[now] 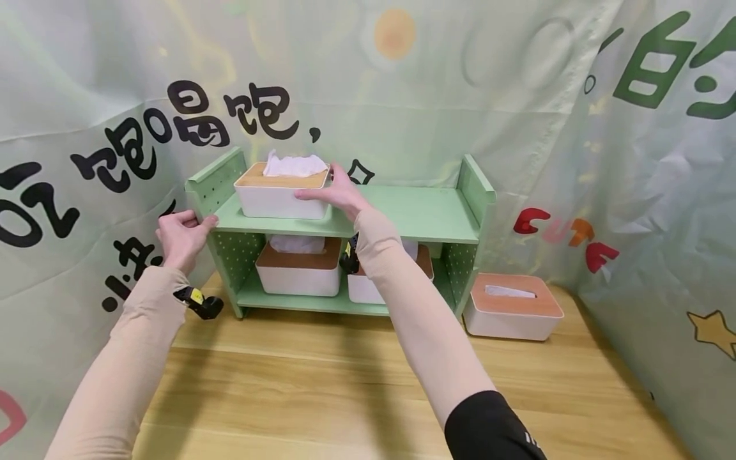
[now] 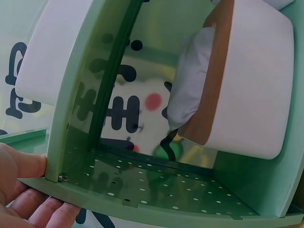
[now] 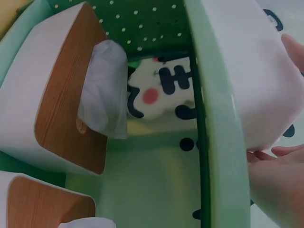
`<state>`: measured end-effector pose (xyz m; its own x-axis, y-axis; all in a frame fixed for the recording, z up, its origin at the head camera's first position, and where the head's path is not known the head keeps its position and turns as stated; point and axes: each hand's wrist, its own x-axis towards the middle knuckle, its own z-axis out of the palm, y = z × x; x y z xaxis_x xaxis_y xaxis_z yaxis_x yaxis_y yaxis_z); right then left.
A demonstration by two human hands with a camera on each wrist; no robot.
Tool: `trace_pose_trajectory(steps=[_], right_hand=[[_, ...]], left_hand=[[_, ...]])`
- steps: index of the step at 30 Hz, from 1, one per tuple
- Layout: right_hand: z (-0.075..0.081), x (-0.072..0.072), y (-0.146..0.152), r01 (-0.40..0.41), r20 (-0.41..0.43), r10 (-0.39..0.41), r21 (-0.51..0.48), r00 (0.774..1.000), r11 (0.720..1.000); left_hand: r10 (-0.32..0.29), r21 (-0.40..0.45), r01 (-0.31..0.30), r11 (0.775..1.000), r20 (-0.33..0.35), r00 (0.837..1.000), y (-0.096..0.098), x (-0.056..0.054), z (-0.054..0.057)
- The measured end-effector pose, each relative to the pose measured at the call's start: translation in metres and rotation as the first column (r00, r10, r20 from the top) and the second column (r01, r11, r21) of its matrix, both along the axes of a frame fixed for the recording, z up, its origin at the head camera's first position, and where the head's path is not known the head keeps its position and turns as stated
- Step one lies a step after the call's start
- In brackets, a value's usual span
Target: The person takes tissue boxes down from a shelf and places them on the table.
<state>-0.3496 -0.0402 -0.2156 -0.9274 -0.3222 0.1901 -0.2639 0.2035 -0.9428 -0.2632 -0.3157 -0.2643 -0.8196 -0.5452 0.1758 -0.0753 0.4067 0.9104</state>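
A two-tier green shelf (image 1: 411,207) stands against the cloth backdrop. On its upper board, at the left, sits a white tissue box (image 1: 282,202) with a wooden lid and a tissue sticking up. My right hand (image 1: 344,194) holds this box by its right end, thumb on the front face and fingers round the end. At the shelf's left front edge, my left hand (image 1: 183,237) grips the side panel; in the left wrist view the thumb (image 2: 28,165) presses on the board's edge while the fingers curl round the panel's outer side.
Below, the lower tier bears two similar tissue boxes, one at the left (image 1: 298,279) and one (image 1: 365,291) partly hidden by my right arm. Another tissue box (image 1: 513,319) stands on the wooden table (image 1: 322,390), right of the shelf. Printed cloth (image 1: 650,191) hangs around the table.
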Motion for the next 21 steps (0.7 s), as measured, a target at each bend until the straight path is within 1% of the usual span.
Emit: trace_pose_trajectory(steps=[4, 9, 12, 15, 19, 21], right_hand=[[0.000, -0.005, -0.005, 0.009, -0.008, -0.009, 0.020, 1.000, 1.000], [-0.001, -0.013, -0.014, -0.027, -0.004, 0.028, 0.118, 1.000, 0.993], [-0.003, -0.016, -0.016, -0.022, -0.001, 0.023, 0.150, 1.000, 0.988], [-0.003, -0.018, -0.015, -0.018, -0.014, 0.020, 0.132, 1.000, 0.991], [-0.003, -0.019, -0.013, -0.016, -0.035, 0.019, 0.105, 0.999, 0.994], [-0.003, -0.019, -0.012, -0.005, -0.023, 0.008, 0.108, 1.000, 0.994]], left_hand=[[-0.012, 0.003, 0.012, 1.000, 0.006, 1.000, 0.000, 0.001, 0.000], [-0.011, 0.000, 0.011, 1.000, 0.005, 1.000, -0.004, 0.004, -0.002], [-0.015, 0.008, 0.015, 1.000, 0.019, 1.000, -0.004, 0.004, -0.002], [-0.013, 0.009, 0.012, 1.000, 0.023, 1.000, -0.003, 0.003, -0.002], [-0.003, -0.017, 0.003, 1.000, 0.020, 1.000, -0.002, 0.001, 0.000], [0.000, -0.026, 0.001, 1.000, 0.025, 1.000, -0.001, 0.000, 0.000]])
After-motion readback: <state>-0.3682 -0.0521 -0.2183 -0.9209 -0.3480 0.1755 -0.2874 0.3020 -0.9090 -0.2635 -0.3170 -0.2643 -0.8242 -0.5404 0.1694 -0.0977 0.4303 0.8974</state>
